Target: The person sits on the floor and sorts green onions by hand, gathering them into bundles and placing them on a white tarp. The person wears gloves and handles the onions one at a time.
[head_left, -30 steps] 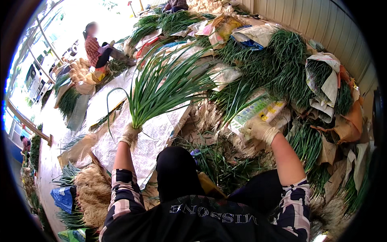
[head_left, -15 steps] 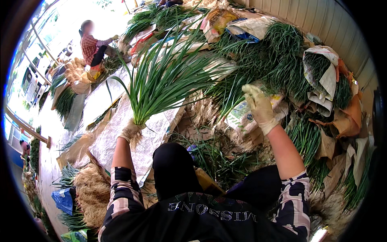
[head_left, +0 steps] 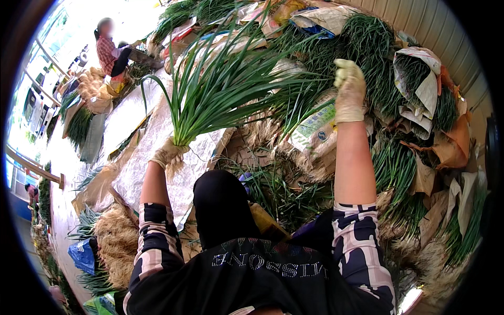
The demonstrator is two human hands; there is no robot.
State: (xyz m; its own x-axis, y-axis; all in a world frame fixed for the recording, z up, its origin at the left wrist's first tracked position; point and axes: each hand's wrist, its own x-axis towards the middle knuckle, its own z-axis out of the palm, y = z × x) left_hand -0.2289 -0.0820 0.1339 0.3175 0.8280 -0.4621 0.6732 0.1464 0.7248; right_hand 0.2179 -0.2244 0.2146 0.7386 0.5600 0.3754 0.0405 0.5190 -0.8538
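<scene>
My left hand [head_left: 169,153], in a pale glove, is closed round the base of a bunch of scallion-like plants [head_left: 218,97]. Their long green leaves fan up and to the right, and pale roots hang below my fist. My right hand [head_left: 349,90], gloved too, is raised at the right, in front of the pile of green leaves [head_left: 367,44]. Its fingers are curled in, and the palm side is hidden, so I cannot make out whether anything is in them. Leaf tips of the bunch reach close to those fingers.
A white sheet [head_left: 142,173] lies under the held bunch. A printed white sack [head_left: 315,128] sits below my right hand. Loose leaves [head_left: 283,197] lie by my knee [head_left: 220,205]. Rooty bundles [head_left: 118,244] stand at the left. Another person [head_left: 110,50] sits at the far left.
My right hand has moved farther away and slightly right, toward the leaf pile, and its fingers have curled in. My left hand still holds the bunch, slightly higher in view.
</scene>
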